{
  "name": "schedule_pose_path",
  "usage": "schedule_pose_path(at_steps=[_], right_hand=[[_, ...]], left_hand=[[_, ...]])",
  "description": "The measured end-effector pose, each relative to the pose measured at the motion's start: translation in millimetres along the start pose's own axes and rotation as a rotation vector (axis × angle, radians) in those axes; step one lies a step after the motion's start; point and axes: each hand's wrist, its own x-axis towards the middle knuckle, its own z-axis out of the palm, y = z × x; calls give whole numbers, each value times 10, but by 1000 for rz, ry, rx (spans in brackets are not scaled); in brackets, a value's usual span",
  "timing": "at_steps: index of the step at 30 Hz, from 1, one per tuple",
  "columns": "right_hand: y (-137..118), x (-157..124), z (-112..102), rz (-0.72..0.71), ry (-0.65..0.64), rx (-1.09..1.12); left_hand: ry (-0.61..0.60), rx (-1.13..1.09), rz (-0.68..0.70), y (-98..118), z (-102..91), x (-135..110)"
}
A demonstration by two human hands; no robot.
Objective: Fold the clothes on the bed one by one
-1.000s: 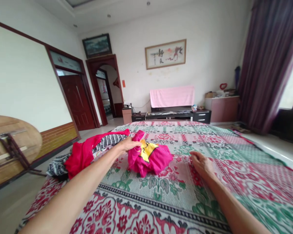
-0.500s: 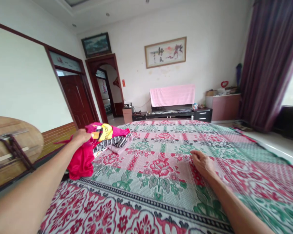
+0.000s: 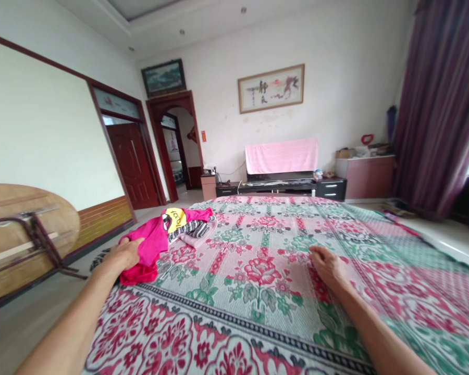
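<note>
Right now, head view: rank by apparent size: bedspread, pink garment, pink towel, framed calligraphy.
1. bedspread
2. pink garment, though nearness to the camera inflates it
3. pink towel and framed calligraphy: look about alike, so not ranked

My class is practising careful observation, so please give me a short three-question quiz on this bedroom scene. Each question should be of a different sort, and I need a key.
1. True or false: the right hand holds the pink garment.
2. What does the left hand touch? A) the pink garment B) the curtain C) the wall picture
3. Fill in: the right hand lies on the floral ____.
Key: 1 false; 2 A; 3 bedspread.
</note>
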Motion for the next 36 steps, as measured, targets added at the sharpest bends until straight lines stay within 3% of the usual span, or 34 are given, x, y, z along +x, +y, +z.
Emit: schedule_pose_path(at_steps=[3,5,9,12,17,23,27,36], right_hand=[[-28,-1,-33,3,-19,-7],[-35,-2,-49,4,-19,-6],[-2,3,-56,-6,-29,40],[45,13,-43,-12,-29,80],[63,29,-20,-99,-80,3],[-6,-53,-52,-348,-214,-210],[-13,-255,-68,-534,-277,-190],[-1,-442,-99,-520,-206,-218]], left_hand=[[-10,146,1,371,-82,-265],[0,139,87,707,-7,-479],[-109,24,426,1299,432,-888],[-207,-75,484,1514,744,-1093],[-155,-209,478,1522,884,-1193],[-98,-240,508,1476,915,-1164],[-66,-245,530,1469,965,-1145],[-38,-250,599,1400,988,-1122]])
